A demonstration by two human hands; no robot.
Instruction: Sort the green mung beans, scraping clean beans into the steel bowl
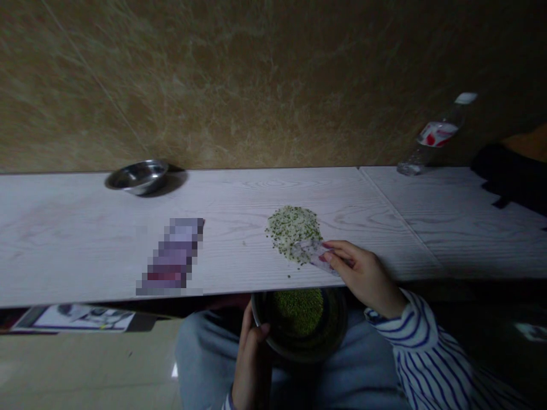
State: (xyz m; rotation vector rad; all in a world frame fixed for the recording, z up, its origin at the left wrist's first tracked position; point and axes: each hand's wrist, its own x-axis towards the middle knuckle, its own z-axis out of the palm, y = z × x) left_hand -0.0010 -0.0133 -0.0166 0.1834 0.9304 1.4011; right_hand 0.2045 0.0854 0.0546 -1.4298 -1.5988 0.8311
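Right hand (363,276) pinches a thin, see-through piece (318,257) between thumb and fingers, its far edge against the near right side of a mixed pile (293,225) of pale and green grains. That pile lies on the whitish tabletop (231,196), just beyond and to the left of the fingertips. Below and to the left of this hand, under the table's edge, the left hand (252,339) grips the large bowl (335,327) by its left side, thumb over the rim. Green grains (299,310) lie in the bowl, which sits at the person's lap.

By my judgement, the step in hand is scraping or gathering at the pile with the piece. A next stroke toward the bowl would call for the piece held low and flat, and the rim close beneath the table edge, so that little drops past it.

Some parts are hard to make out. The piece is blurred and so clear that it might be a card or stiff film; I can't say which. The table edge cuts off the bowl's far side, and the left hand's lower fingers are hidden behind its wall. Well left of the right hand, a pixelated object (173,256) can't be identified.
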